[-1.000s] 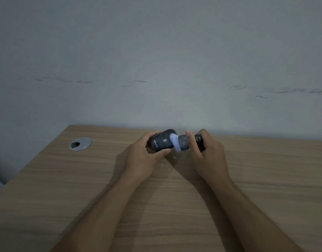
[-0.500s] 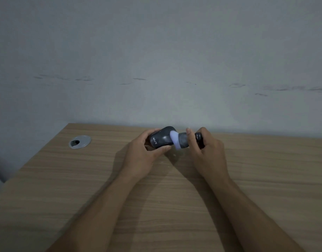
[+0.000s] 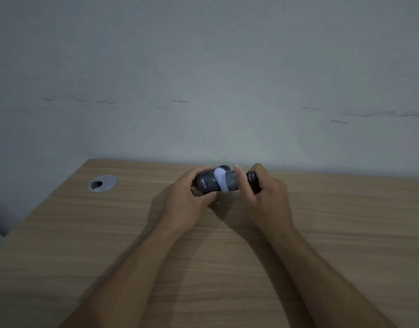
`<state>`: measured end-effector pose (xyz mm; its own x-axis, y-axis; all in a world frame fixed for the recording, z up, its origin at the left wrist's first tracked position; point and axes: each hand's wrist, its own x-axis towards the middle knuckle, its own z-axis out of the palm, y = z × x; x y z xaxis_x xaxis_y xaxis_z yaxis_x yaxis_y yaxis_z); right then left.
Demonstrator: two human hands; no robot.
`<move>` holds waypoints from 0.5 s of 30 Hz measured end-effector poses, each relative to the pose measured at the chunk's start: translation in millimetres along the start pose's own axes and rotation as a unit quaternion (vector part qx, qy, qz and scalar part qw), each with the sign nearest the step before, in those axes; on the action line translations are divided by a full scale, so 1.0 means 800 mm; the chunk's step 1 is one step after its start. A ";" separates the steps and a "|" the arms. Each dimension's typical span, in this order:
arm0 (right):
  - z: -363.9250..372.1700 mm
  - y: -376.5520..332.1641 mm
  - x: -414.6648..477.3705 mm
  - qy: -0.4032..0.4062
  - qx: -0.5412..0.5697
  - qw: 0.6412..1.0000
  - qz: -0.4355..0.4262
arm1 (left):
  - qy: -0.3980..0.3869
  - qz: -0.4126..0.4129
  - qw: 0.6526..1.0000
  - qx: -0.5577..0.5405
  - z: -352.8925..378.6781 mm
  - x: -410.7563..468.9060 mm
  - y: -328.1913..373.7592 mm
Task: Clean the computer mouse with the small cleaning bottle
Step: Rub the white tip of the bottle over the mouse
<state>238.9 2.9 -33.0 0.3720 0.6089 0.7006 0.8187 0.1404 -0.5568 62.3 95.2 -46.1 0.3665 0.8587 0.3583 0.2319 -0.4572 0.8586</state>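
Observation:
A dark computer mouse [image 3: 207, 183] with white lettering is held just above the wooden desk [image 3: 345, 221], near its far edge. My left hand [image 3: 187, 204] grips the mouse from the left and below. My right hand [image 3: 263, 197] holds a small dark cleaning bottle [image 3: 232, 182] lying sideways. The bottle's pale rounded pad [image 3: 219, 181] presses against the mouse's right side. The bottle's dark rear end [image 3: 251, 177] shows between my fingers.
A round silver cable grommet [image 3: 103, 183] sits in the desk at the far left. A grey wall [image 3: 203, 79] rises straight behind the desk's far edge. The desk's left edge runs diagonally toward the near left.
The pad has slid slightly over the mouse's right side while both hands stay in almost the same place above the desk.

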 end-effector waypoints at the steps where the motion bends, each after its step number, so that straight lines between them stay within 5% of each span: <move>1: 0.002 0.002 0.000 -0.001 -0.007 1.000 0.013 | 0.000 -0.003 1.000 -0.009 -0.001 0.000 0.001; 8: -0.010 0.025 0.005 0.020 -0.010 0.994 0.106 | -0.002 0.010 1.000 -0.020 0.001 -0.002 0.004; 15: 0.003 -0.022 -0.006 -0.020 0.012 0.998 -0.059 | 0.023 0.044 0.998 0.048 0.004 -0.002 0.007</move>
<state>221.3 -0.9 -27.6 0.2553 0.6178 0.7437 0.8451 0.2311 -0.4821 65.7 90.9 -43.2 0.3484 0.8227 0.4493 0.2869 -0.5499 0.7844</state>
